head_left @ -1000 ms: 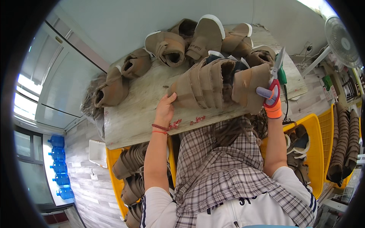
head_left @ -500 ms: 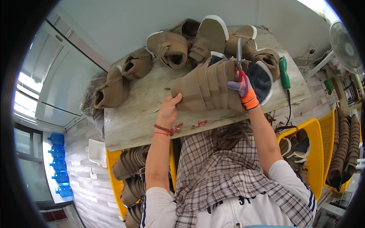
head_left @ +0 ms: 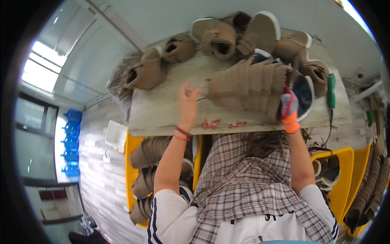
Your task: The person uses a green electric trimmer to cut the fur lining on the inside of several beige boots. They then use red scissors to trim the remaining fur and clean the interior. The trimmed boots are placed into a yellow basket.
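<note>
A row of brown fabric boot uppers (head_left: 245, 87), nested one in another, lies along the table in front of me. My left hand (head_left: 188, 101) is off the row's left end, held over the tabletop with nothing in it; its fingers are apart and slightly blurred. At the other end, my gloved right hand (head_left: 289, 106) grips scissors (head_left: 286, 90) with red handles, their blades pointing away from me. A dark-lined piece with a white edge (head_left: 305, 95) shows just beyond that hand. Whether the right fingers also touch the row is hard to see.
Several brown boots (head_left: 215, 36) line the back of the wooden table (head_left: 162, 118). A green corded tool (head_left: 331, 91) lies at its right edge. Yellow crates (head_left: 131, 162) with more nested uppers stand at the left, others at the right. Red scraps (head_left: 210, 123) lie near the front edge.
My left hand has let go of the uppers' left end and come away from it. My right hand stays at the other end with the scissors. The whole view has shifted.
</note>
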A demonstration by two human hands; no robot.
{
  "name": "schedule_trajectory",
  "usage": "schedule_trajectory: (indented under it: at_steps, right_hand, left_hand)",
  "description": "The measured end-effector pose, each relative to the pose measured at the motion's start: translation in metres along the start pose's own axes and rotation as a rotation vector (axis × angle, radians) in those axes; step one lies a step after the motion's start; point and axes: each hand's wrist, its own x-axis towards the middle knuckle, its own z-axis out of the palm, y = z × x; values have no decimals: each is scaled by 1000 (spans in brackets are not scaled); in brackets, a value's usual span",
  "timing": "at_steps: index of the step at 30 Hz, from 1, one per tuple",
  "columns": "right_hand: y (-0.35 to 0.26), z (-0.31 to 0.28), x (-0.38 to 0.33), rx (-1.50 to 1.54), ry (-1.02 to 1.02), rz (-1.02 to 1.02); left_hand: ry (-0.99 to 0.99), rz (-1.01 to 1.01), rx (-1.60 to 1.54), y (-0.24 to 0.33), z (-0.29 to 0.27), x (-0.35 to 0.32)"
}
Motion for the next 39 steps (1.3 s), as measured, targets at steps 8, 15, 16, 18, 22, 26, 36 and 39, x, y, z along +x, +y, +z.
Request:
schedule_trajectory:
  at_steps: [8, 15, 16, 18, 22, 26, 36, 39]
  right_hand:
    - [1, -58, -46, 606, 16, 353]
    - [-17, -91, -80, 455, -8, 338]
    - [-22, -97, -83, 443, -25, 310]
    - [-28, -109, -90, 343, -103, 330]
    - [-52, -107, -99, 223, -222, 321]
    - [-96, -86, -102, 244, -316, 465]
    - [-170, -23, -89, -632, -863, -302]
    - [-152, -15, -104, -652, -897, -335]
  left_hand:
    - [377, 158, 1311, -18, -158, 87]
    - [406, 267, 541, 16, -222, 101]
    - [482, 286, 288, 22, -230, 91]
    - [515, 294, 55, 47, -254, 53]
    - [394, 66, -689, 100, -271, -29]
    - [305, -216, -998, 109, -234, -104]
    - [-23, -747, -1225, 10, -105, -231]
    - [-130, -761, -1242, 10, -86, -236]
